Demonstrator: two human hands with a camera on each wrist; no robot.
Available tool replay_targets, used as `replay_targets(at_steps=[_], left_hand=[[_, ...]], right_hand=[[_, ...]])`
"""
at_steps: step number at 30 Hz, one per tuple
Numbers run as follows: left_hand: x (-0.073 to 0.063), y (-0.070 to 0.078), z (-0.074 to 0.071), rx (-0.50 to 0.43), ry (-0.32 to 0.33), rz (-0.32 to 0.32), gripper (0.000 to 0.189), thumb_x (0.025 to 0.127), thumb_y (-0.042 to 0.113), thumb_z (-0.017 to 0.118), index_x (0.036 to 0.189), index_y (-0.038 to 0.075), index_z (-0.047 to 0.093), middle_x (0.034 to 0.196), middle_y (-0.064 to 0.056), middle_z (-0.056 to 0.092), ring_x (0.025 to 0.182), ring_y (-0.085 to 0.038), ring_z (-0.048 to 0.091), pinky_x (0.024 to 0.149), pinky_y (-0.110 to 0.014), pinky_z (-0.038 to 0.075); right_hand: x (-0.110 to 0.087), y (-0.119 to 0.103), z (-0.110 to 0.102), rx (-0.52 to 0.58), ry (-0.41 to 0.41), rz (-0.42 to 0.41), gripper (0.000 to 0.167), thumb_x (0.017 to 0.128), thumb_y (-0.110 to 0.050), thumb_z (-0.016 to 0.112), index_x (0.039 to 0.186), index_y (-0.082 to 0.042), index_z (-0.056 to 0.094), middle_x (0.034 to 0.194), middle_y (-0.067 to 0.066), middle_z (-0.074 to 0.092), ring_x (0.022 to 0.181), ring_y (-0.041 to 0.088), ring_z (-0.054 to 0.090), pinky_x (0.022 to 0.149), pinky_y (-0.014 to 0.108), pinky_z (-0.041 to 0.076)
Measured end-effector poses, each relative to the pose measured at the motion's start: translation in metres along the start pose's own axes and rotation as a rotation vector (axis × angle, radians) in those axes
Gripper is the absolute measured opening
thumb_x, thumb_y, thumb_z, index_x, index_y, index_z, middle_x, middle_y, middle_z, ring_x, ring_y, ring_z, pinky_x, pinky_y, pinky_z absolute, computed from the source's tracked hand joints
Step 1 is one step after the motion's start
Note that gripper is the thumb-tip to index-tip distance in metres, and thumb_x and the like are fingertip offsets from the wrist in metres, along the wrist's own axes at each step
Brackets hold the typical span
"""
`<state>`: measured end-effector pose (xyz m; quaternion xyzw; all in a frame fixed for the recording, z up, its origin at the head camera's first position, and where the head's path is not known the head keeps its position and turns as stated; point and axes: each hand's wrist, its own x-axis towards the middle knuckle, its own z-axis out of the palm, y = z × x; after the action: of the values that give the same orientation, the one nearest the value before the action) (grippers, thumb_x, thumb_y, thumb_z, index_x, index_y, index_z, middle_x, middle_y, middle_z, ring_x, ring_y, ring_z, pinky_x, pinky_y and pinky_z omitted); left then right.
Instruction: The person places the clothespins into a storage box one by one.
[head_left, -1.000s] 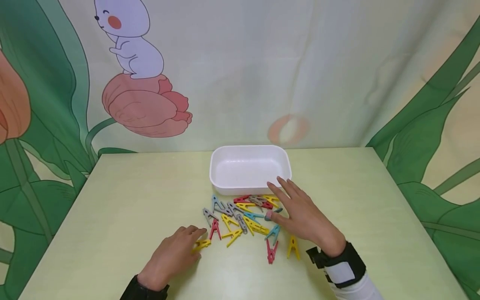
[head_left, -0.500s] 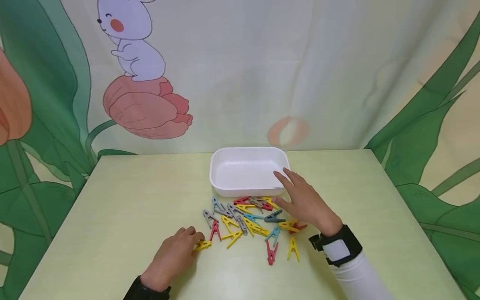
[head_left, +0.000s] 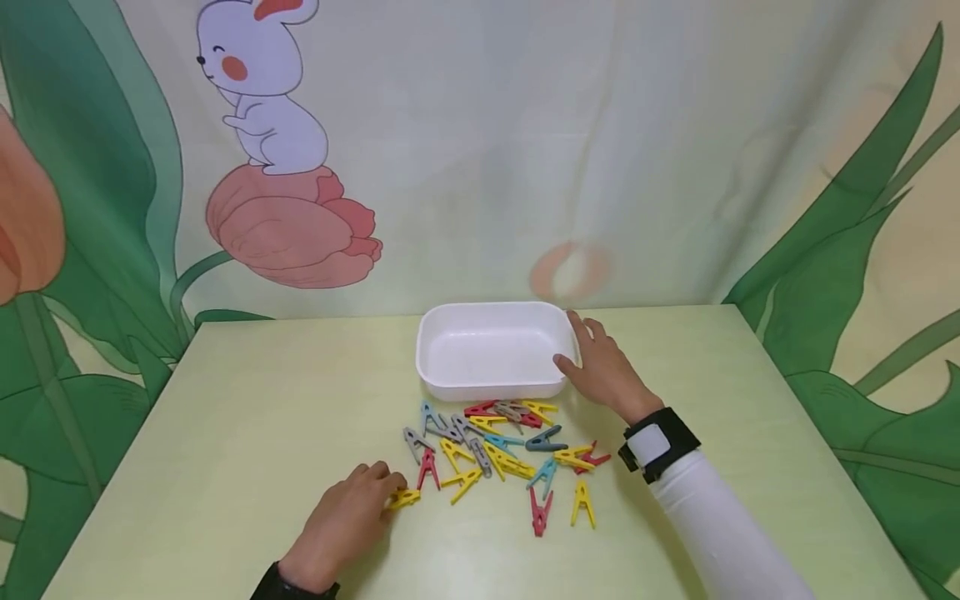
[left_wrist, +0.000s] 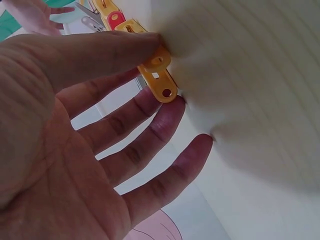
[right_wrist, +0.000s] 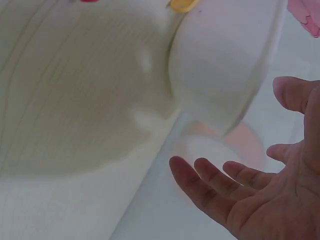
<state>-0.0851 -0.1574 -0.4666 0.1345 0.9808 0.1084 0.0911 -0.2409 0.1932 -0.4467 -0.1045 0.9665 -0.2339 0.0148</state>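
My left hand [head_left: 345, 521] is low over the table, left of a spread of clothespins. Between its thumb and fingers it pinches a yellow clothespin [left_wrist: 162, 85], whose holed end shows in the left wrist view while the rest runs behind the thumb. My right hand [head_left: 606, 371] is at the right end of a white plastic tray [head_left: 487, 392], thumb and fingers spread apart and holding nothing. In the right wrist view the fingers [right_wrist: 197, 187] are loosely bent beside the tray's outer wall [right_wrist: 215, 70].
Several yellow, red, blue and grey clothespins lie in front of the tray, among them a red one [head_left: 540, 517] and a yellow one [head_left: 582, 504] nearer the front. Behind the table's back edge hangs a printed curtain [head_left: 480, 167].
My right hand has moved back from over the clothespins to the tray's right end, uncovering a dark one and a yellow-and-red pair. The left hand's fingers have drawn in on the yellow clothespin.
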Motion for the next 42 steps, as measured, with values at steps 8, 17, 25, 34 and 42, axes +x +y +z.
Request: replay_targets(at_steps=[8, 17, 25, 34, 42], left_hand=[[0.0, 0.005, 0.0, -0.001, 0.01, 0.019, 0.021, 0.088, 0.007, 0.08, 0.108, 0.011, 0.075, 0.095, -0.001, 0.062, 0.085, -0.018, 0.053, 0.072, -0.037, 0.052], [0.002, 0.007, -0.003, 0.031, 0.051, 0.053, 0.022, 0.087, 0.007, 0.081, 0.107, 0.012, 0.075, 0.092, 0.0, 0.062, 0.081, -0.017, 0.053, 0.069, -0.035, 0.051], [0.009, 0.011, -0.019, 0.061, 0.097, 0.073, 0.028, 0.084, 0.011, 0.085, 0.11, 0.013, 0.075, 0.099, -0.003, 0.067, 0.084, -0.018, 0.058, 0.073, -0.035, 0.055], [0.018, 0.014, -0.05, 0.047, 0.206, 0.108, 0.033, 0.083, 0.01, 0.086, 0.114, 0.012, 0.075, 0.104, -0.005, 0.07, 0.09, -0.021, 0.063, 0.072, -0.035, 0.056], [0.033, 0.021, -0.074, 0.045, 0.31, 0.169, 0.035, 0.081, 0.006, 0.087, 0.115, 0.01, 0.076, 0.104, -0.007, 0.071, 0.09, -0.022, 0.063, 0.071, -0.034, 0.057]], right_hand=[[0.015, 0.014, 0.007, -0.043, -0.044, 0.12, 0.084, 0.105, -0.039, 0.056, 0.165, -0.001, 0.013, 0.16, 0.031, 0.037, 0.142, 0.049, 0.046, 0.114, 0.06, 0.042], [0.019, 0.015, 0.013, -0.133, -0.09, 0.167, 0.069, 0.106, -0.03, 0.046, 0.165, -0.003, 0.021, 0.09, 0.019, 0.068, 0.069, 0.027, 0.058, 0.058, 0.034, 0.04], [0.017, 0.003, 0.015, -0.223, -0.08, 0.136, 0.067, 0.105, -0.022, 0.046, 0.163, 0.002, 0.022, 0.07, 0.011, 0.057, 0.06, 0.024, 0.054, 0.052, 0.031, 0.035], [0.018, -0.005, 0.01, -0.24, -0.11, 0.148, 0.068, 0.105, -0.021, 0.048, 0.163, 0.003, 0.021, 0.067, 0.008, 0.054, 0.056, 0.022, 0.051, 0.05, 0.03, 0.033], [0.022, -0.007, 0.016, -0.231, -0.126, 0.183, 0.069, 0.105, -0.02, 0.048, 0.164, 0.002, 0.019, 0.067, 0.007, 0.053, 0.056, 0.021, 0.05, 0.05, 0.03, 0.033]])
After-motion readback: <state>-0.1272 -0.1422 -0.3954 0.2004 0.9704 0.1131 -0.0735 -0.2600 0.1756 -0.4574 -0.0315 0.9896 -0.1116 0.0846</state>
